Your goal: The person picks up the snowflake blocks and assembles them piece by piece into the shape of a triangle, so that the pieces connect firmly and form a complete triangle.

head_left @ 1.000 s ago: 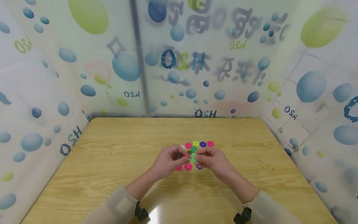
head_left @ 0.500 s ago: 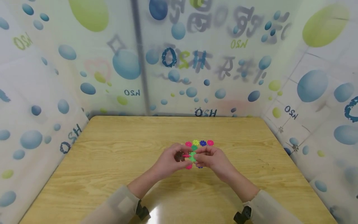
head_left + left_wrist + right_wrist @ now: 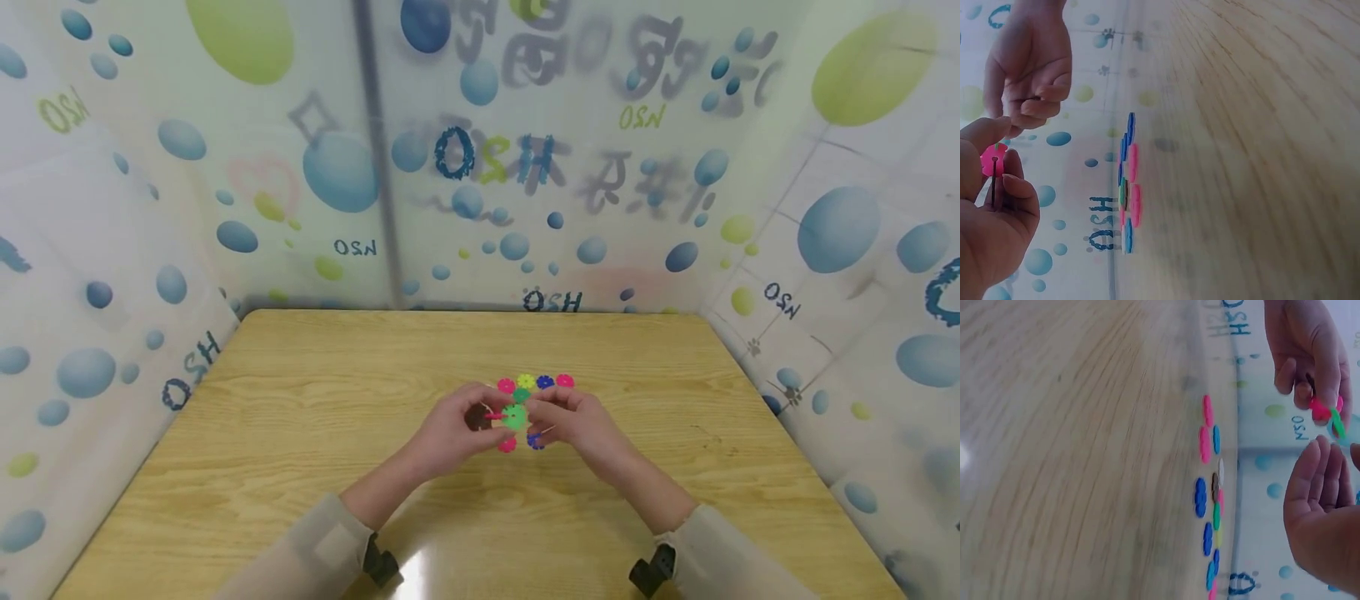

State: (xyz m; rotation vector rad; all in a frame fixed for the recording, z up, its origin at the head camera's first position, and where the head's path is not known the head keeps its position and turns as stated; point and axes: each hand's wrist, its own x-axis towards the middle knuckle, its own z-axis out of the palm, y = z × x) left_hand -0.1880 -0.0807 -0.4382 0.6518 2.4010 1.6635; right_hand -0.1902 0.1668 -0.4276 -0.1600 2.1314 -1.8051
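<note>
My left hand pinches a joined piece made of notched plastic snowflake discs above the table. It consists of a pink disc seen nearly edge-on in the head view, a light green disc on its right side and a dark brown disc on its left, inside the curve of the hand. To the right, my right hand has its fingers loosely bent close beside the green disc. The right wrist view shows nothing between those fingers, and the green disc stands apart from them.
Several loose discs lie on the wooden table beyond and under the hands, among them a yellow disc, a blue disc, a dark green disc and a pink disc. Patterned curtain walls enclose the table's back and sides.
The right hand has let go of the green disc and drawn slightly right. The left hand's grip has opened wider around the joined discs, and the brown disc now shows inside it.
</note>
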